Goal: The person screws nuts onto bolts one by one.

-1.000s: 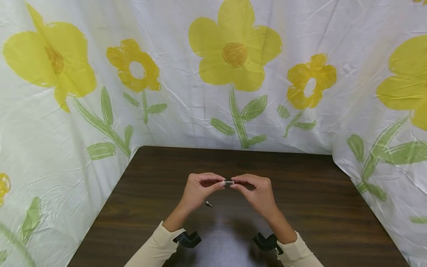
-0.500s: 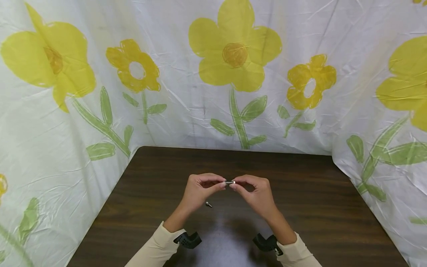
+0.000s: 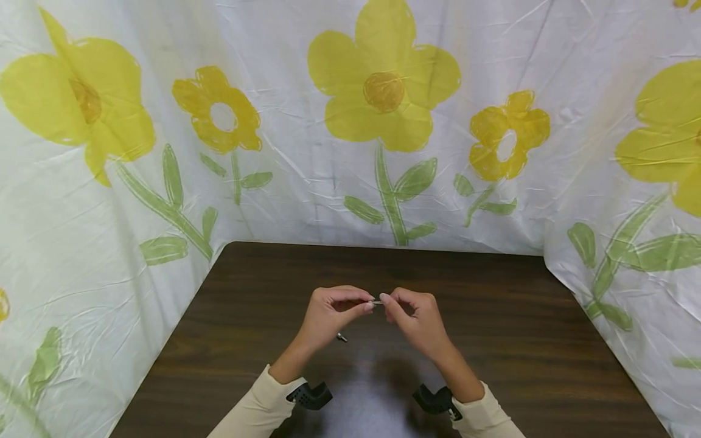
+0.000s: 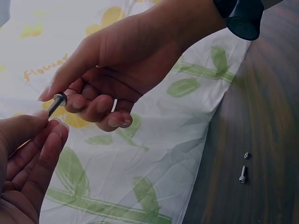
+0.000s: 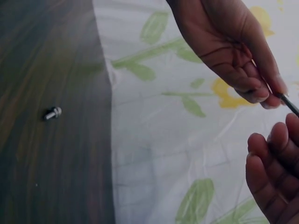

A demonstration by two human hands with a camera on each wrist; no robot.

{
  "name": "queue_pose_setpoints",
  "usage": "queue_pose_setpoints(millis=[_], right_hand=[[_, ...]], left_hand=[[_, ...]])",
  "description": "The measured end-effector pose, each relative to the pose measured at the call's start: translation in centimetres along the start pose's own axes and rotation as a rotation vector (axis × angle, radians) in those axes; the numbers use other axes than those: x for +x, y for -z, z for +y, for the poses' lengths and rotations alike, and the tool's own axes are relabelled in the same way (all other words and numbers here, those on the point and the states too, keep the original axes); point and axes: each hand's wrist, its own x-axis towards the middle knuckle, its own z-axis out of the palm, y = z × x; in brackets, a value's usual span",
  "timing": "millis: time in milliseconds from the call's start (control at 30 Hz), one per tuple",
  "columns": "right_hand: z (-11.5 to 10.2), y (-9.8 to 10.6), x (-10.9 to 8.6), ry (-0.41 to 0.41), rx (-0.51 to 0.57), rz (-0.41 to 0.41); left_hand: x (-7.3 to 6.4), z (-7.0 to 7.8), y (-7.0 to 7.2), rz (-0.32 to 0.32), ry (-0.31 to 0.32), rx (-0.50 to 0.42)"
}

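Note:
My left hand [image 3: 324, 313] pinches one end of a thin metal bolt [image 3: 376, 302] between thumb and fingers. Facing it, my right hand [image 3: 417, 319] has its thumb and fingertips around the other end. In the left wrist view the bolt's bare shaft [image 4: 54, 108] runs from the left fingertips to a round, wider metal piece [image 4: 60, 97] at the right fingertips; I cannot tell whether this is a nut or the head. Seen from the right wrist, a dark length of the shaft [image 5: 290, 105] emerges from the left fingertips. Both hands are held above the table.
A second, small bolt [image 4: 243, 174] lies on the dark wooden table [image 3: 263, 347], with a nut [image 4: 247, 155] beside it in the left wrist view. A white curtain [image 3: 296, 201] with yellow flowers hangs behind and along both sides of the table.
My right thumb and fingers have shifted over the bolt's right end, covering the wider piece that showed before in the head view. The left hand has moved slightly right, keeping its pinch.

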Motion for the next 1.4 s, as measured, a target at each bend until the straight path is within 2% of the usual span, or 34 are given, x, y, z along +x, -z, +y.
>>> queue_pose_setpoints(millis=[333, 467, 667, 767, 967, 1267, 1400], right_hand=[[-0.35, -0.38, 0.05, -0.101, -0.037, -0.003], [-0.44, -0.49, 0.1, -0.115, -0.006, 0.007], [-0.43, -0.51, 0.09, -0.051, 0.069, 0.06], [-0.27, -0.27, -0.06, -0.012, 0.084, 0.051], [-0.21, 0.2, -0.1, 0.044, 0.083, 0.008], [-0.02, -0.01, -0.1, 0.107, 0.04, 0.039], [0.18, -0.14, -0.18, 0.144, 0.038, 0.06]], left_hand=[[-0.07, -0.09, 0.04, 0.029, 0.005, 0.014], [-0.16, -0.4, 0.24, 0.037, 0.011, 0.026], [-0.24, -0.51, 0.32, 0.05, 0.025, 0.035], [-0.25, -0.47, 0.3, 0.06, 0.02, 0.039], [-0.22, -0.28, 0.44, 0.059, 0.023, 0.022], [-0.23, -0.41, 0.45, 0.039, 0.006, -0.003], [-0.18, -0.27, 0.42, 0.035, 0.018, -0.034]])
